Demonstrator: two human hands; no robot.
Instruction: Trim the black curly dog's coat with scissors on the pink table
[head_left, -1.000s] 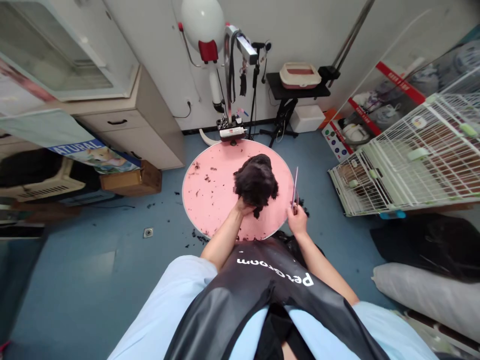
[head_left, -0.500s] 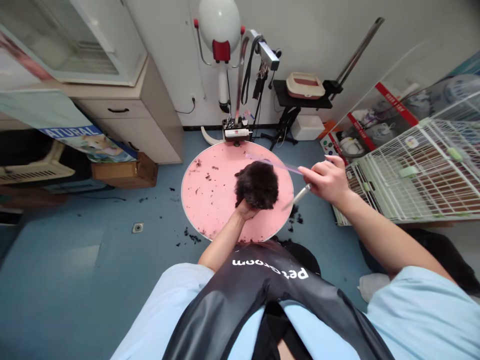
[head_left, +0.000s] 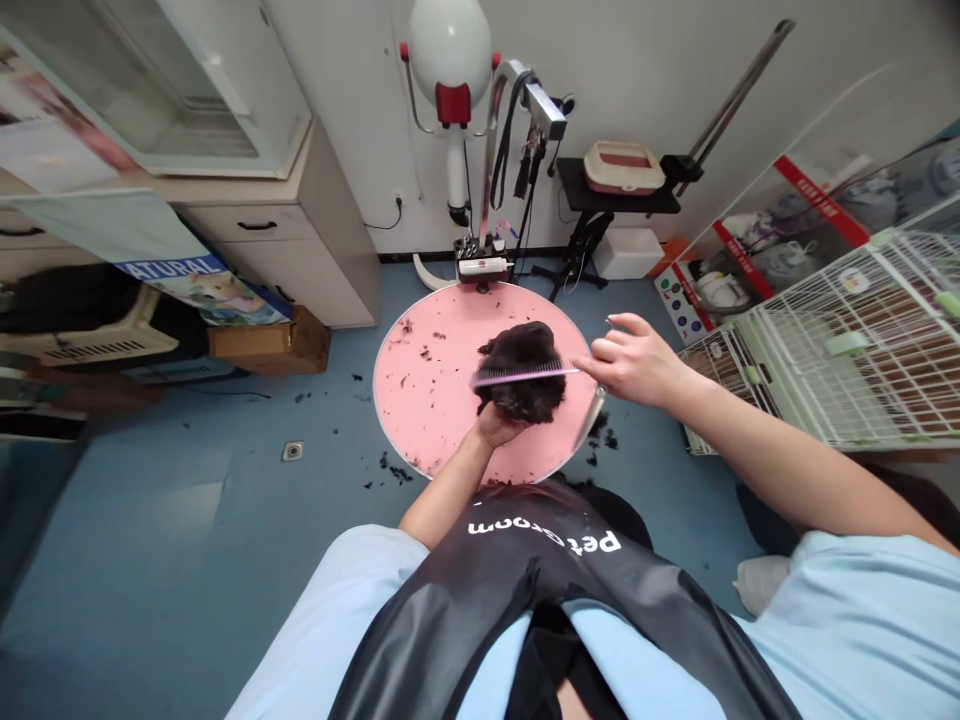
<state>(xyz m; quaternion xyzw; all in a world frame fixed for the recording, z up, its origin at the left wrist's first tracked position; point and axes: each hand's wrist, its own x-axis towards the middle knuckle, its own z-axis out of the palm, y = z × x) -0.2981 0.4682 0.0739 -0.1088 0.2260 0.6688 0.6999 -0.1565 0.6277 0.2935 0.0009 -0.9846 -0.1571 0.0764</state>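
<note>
A small animal with a fluffy black coat [head_left: 517,345], probably a dog, is on the round pink grooming table [head_left: 409,420]. My left hand [head_left: 499,427] is cupped against its near side, holding it, with the fingers partly buried in fur. My right hand [head_left: 626,362] grips a long purple comb [head_left: 517,377] by its end, some fingers raised. The comb lies across the animal's fur, teeth pointing away from me. A slim silver tool [head_left: 591,415], perhaps scissors, hangs blurred below the same hand.
Dark hair clippings [head_left: 425,353] lie on the table and floor. Behind stand a white dryer [head_left: 450,50], a metal grooming arm [head_left: 541,108] and a tool holder [head_left: 484,268]. A wire cage [head_left: 817,360] is to the right. A cardboard box [head_left: 300,340] sits by the left cabinet.
My right hand has moved left, bringing the comb from above the animal's far right side down across its fur. My left hand stays on the animal. The whole view has shifted slightly.
</note>
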